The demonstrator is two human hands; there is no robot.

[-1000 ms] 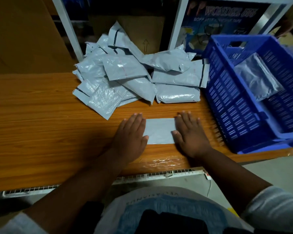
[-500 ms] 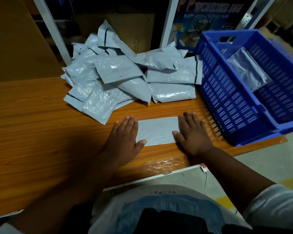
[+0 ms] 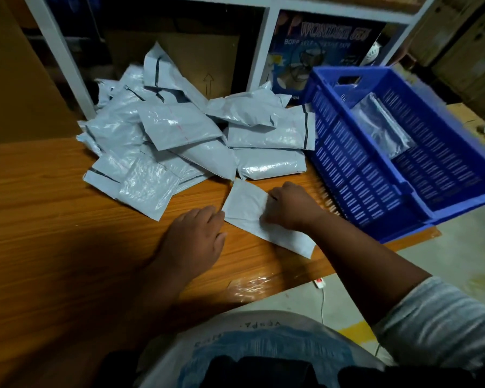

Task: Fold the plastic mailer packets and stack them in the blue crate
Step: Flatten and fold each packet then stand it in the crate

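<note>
Mailer, flat pale-grey plastic, folded (image 3: 245, 207): on wooden worktop (image 3: 67, 233), long axis 11-to-5. Right hand (image 3: 290, 207) pinches its edge with curled fingers; left hand (image 3: 193, 239) relaxed, touching at 9. Blue slatted plastic crate (image 3: 356, 175) at 2, nearer right hand.

Heap of packets (image 3: 179, 138) at table (image 3: 53, 219) rear, crate (image 3: 361, 175) right of it, folded mailer (image 3: 247, 208) in front between hands

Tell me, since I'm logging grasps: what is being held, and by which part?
The right hand pinches the folded mailer packet at its right edge, lifting that side off the table. The left hand holds nothing.
</note>
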